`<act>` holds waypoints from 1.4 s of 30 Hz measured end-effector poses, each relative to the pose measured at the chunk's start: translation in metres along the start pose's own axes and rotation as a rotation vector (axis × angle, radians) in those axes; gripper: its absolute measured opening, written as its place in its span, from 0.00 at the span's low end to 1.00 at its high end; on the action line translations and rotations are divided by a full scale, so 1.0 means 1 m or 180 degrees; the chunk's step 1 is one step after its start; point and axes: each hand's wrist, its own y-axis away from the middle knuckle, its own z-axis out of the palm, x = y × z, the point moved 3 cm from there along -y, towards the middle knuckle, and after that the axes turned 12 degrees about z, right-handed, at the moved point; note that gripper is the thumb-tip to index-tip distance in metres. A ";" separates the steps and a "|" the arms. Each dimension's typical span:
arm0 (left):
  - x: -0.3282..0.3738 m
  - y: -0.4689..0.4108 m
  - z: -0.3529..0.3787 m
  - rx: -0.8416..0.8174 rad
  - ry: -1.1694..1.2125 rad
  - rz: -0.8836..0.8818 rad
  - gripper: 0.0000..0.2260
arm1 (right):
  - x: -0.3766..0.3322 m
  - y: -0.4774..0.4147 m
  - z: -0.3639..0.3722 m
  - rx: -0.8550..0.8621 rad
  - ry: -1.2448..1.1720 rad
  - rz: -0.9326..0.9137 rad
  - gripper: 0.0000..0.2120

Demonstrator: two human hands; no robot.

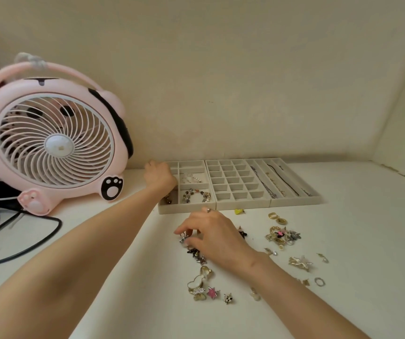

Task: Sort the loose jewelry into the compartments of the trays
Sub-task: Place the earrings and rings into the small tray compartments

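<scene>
Pinching silver charm (183, 239), between right fingers (184, 231)

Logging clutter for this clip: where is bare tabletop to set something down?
Bare: the table right of the loose jewelry, toward the side wall; and the patch between both forearms. Crowded: in front of the trays, around the right hand.

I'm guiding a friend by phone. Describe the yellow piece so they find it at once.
Start at the middle grey compartment tray of three by the wall. Just before its front edge lies a small yellow heart-shaped charm, the only yellow piece.
</scene>
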 end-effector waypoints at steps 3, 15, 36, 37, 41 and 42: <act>-0.002 0.001 -0.003 -0.0035 0.0140 -0.0045 0.15 | 0.004 -0.001 -0.001 -0.0064 -0.0220 0.0200 0.07; 0.047 0.079 -0.044 -0.0189 0.2593 0.1684 0.05 | 0.047 0.001 -0.049 0.0469 -0.2788 0.1679 0.06; -0.012 -0.040 -0.021 0.0023 0.1360 0.0669 0.09 | 0.062 0.003 -0.057 0.0653 -0.2321 0.1756 0.07; -0.015 -0.051 -0.016 -0.0038 0.1305 0.0591 0.08 | 0.063 0.003 -0.058 0.0658 -0.2317 0.1753 0.07; -0.019 -0.077 0.002 -0.0371 0.0939 0.0464 0.10 | 0.065 0.000 -0.060 0.0691 -0.2363 0.1705 0.08; -0.020 -0.081 0.006 -0.0432 0.0836 0.0448 0.10 | 0.065 -0.001 -0.061 0.0713 -0.2379 0.1684 0.08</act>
